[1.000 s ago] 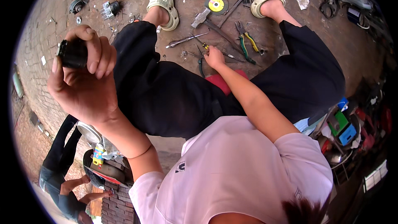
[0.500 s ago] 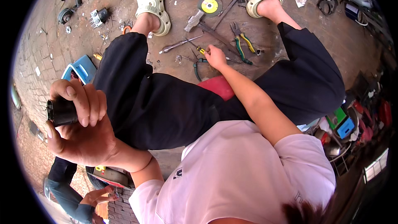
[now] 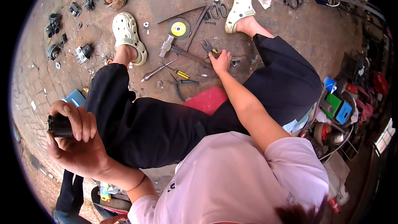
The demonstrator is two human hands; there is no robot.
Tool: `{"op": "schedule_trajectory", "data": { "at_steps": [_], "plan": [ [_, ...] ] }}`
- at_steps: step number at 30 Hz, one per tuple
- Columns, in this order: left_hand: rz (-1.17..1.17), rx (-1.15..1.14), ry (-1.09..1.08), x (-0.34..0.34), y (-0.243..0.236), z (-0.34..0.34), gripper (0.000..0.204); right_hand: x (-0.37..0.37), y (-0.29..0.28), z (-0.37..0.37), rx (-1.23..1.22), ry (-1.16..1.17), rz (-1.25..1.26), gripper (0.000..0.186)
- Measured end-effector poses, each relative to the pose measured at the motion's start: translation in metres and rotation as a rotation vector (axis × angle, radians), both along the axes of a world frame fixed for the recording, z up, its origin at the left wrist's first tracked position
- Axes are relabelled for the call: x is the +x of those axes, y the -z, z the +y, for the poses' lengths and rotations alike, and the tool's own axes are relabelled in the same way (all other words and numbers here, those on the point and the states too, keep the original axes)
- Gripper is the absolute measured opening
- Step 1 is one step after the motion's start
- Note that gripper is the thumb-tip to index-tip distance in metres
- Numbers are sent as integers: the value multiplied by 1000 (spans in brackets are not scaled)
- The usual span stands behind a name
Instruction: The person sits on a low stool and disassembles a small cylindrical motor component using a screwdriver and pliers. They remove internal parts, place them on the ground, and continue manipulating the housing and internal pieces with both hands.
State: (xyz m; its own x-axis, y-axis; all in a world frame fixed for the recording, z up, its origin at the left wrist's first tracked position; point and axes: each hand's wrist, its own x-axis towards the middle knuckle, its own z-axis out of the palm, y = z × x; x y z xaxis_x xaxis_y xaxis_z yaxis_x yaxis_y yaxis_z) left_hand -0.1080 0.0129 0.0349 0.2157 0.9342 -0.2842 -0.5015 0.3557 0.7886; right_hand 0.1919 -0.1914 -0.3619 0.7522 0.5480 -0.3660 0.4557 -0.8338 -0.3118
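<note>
Raised at the left, my left hand (image 3: 78, 141) pinches a short black cylindrical part (image 3: 60, 126) between thumb and fingers. My right hand (image 3: 221, 61) is down on the floor between my feet, its fingers closed over the handles of pliers (image 3: 207, 46) whose open jaws point away from me. Left of that hand lie a hammer (image 3: 166, 45), a yellow-and-black screwdriver (image 3: 181, 74) and a second screwdriver (image 3: 154, 73) with a dark handle. Dark green-handled pliers (image 3: 180, 91) rest closer to me, partly hidden.
A yellow-centred grinding disc (image 3: 178, 29), scissors (image 3: 216, 8) and a metal plate (image 3: 178, 3) lie farther out. Several black parts (image 3: 54, 25) are scattered at far left. A red surface (image 3: 209, 99) shows between my legs. Piled clutter (image 3: 340, 108) stands at right; another person (image 3: 68, 199) is at lower left.
My right hand has left the yellow-and-black screwdriver, moved right and closed on the pliers. The left hand still holds the black part. The view has shifted, bringing in more floor ahead.
</note>
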Motion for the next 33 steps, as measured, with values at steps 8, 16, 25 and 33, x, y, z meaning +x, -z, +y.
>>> {"op": "schedule_trajectory", "data": {
  "at_steps": [8, 16, 25, 33],
  "plan": [
    [141, -18, -23, 24, 5, 5, 40, -3, 4, 6, -31, 94, 25, 45],
    [160, -34, 52, 37, 11, 12, 40, -44, -19, 40, 27, 328, 88, 39],
    [302, 2, 124, 94, 16, 30, 38, -134, -134, 117, 785, 546, 527, 29],
    [347, -103, -62, 102, 55, 43, 36, -152, -347, 145, 1528, 224, 605, 22]
  ]
}}
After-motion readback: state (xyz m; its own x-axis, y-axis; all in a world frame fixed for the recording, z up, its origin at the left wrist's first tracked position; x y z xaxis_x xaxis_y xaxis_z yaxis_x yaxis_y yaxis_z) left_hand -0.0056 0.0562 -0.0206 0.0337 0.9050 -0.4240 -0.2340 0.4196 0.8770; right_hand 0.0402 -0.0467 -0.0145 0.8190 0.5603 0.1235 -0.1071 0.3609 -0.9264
